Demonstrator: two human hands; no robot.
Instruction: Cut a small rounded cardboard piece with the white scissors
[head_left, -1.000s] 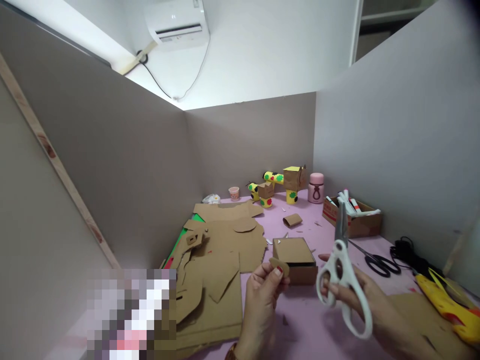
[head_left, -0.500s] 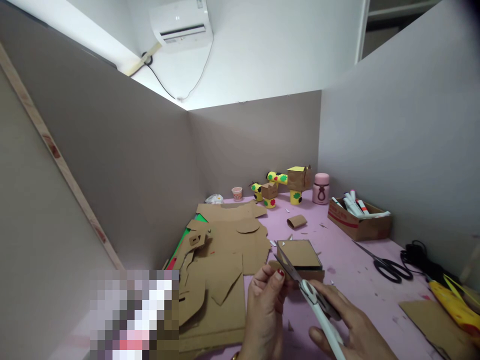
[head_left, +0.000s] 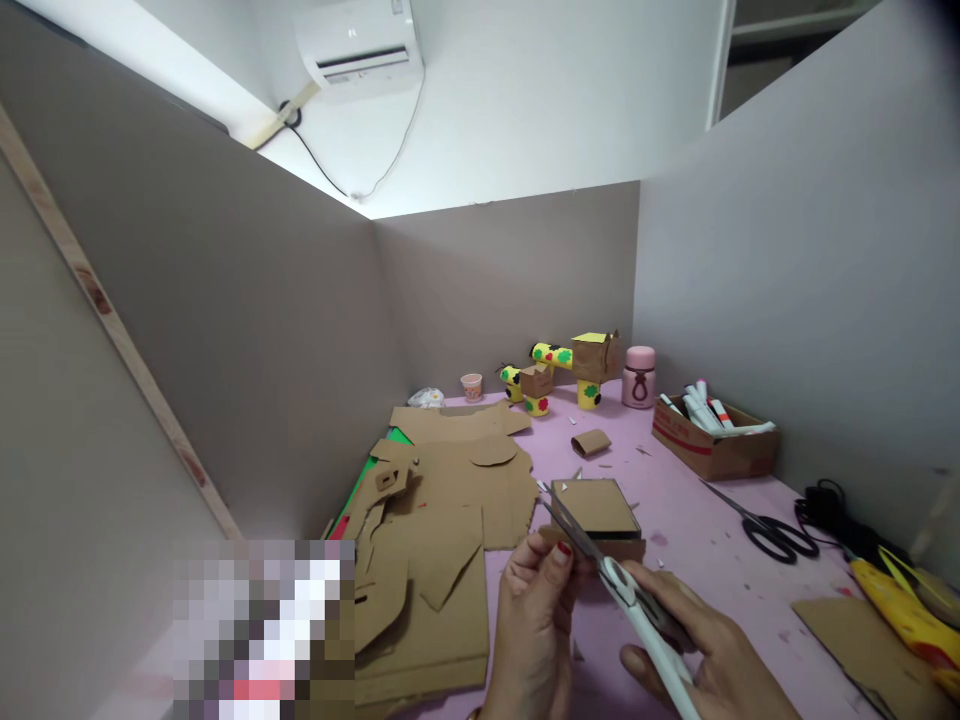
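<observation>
My left hand [head_left: 534, 610] pinches a small cardboard piece [head_left: 553, 536], most of it hidden behind the fingers. In my right hand [head_left: 712, 635] is a pair of white-handled scissors [head_left: 626, 592], its blades pointing up and left, a little apart. The blades cross just above my left thumb, by the piece's edge; whether they touch it I cannot tell. Right behind the hands sits a square cardboard box [head_left: 596, 506]. To their left lie several flat cut cardboard sheets [head_left: 457, 560].
Black scissors [head_left: 776, 535] lie at right, near a marker box [head_left: 716, 450] and a yellow tool [head_left: 892, 610]. Yellow spotted cardboard figures [head_left: 589, 365], a pink bottle [head_left: 639, 380] and a paper cup [head_left: 472, 387] stand at the back. Grey partitions [head_left: 502, 290] enclose the purple table [head_left: 675, 510].
The scissor blades sit slightly farther apart at the tips. Both hands stay nearly in place, and the whole view has shifted slightly.
</observation>
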